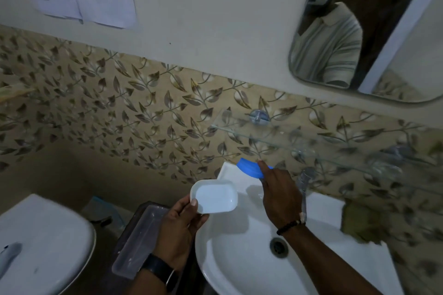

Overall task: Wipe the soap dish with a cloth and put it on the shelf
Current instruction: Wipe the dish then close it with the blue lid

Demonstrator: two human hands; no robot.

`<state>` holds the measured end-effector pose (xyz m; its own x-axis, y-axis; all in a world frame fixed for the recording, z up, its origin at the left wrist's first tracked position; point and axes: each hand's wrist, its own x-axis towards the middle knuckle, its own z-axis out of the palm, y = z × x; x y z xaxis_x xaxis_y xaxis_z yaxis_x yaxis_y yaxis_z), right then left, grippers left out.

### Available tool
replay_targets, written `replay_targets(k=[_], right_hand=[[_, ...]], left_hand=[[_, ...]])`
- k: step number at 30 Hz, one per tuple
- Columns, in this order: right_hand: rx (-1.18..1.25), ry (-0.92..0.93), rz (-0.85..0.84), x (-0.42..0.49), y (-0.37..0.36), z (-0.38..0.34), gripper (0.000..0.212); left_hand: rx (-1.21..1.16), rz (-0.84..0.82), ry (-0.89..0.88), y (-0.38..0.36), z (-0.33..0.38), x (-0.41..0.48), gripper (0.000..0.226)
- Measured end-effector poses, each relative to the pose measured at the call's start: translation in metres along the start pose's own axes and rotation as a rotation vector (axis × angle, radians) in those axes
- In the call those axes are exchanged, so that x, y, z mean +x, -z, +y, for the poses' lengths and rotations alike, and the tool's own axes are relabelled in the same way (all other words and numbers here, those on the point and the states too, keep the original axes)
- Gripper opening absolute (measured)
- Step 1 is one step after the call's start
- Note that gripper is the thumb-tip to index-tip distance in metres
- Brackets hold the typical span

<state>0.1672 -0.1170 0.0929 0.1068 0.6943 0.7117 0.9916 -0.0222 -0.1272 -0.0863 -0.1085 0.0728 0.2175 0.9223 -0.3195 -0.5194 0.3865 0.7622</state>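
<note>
My left hand (pixel 183 224) holds a white rounded soap dish tray (pixel 214 196) by its near-left corner, open side up, above the left rim of the sink. My right hand (pixel 279 195) is stretched toward the back of the sink and grips a blue ribbed oval piece (pixel 249 168), which looks like the dish's other part, just above the sink's back ledge. A glass shelf (pixel 275 135) is fixed to the leaf-patterned tiles above and to the right of both hands. No cloth is in view.
A white sink (pixel 242 254) with a drain (pixel 278 246) lies below my hands, a clear tap (pixel 304 181) at its back. A clear plastic tray (pixel 141 239) rests on a dark stand at left, next to a toilet lid (pixel 40 242). A mirror (pixel 374 31) hangs upper right.
</note>
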Motion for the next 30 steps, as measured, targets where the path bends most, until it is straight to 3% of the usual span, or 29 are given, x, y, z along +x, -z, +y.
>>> replay_targets(k=[6,10,16,30], right_hand=[[0.007,0.046,0.086,-0.012,0.061,-0.016,0.037],[0.047,-0.01,-0.028,-0.016,0.093,-0.021,0.053],[-0.064,-0.073,-0.222,-0.016,0.12,-0.021,0.042],[0.189,-0.342,-0.196,-0.03,0.13,-0.015,0.043]], left_hand=[[0.017,-0.146,-0.014,-0.024,-0.003,0.008,0.037],[0.09,-0.234,-0.016,-0.045,-0.015,0.003,0.038],[0.224,-0.428,-0.023,-0.07,-0.034,-0.016,0.029],[0.193,-0.597,-0.032,-0.089,-0.042,-0.032,0.033]])
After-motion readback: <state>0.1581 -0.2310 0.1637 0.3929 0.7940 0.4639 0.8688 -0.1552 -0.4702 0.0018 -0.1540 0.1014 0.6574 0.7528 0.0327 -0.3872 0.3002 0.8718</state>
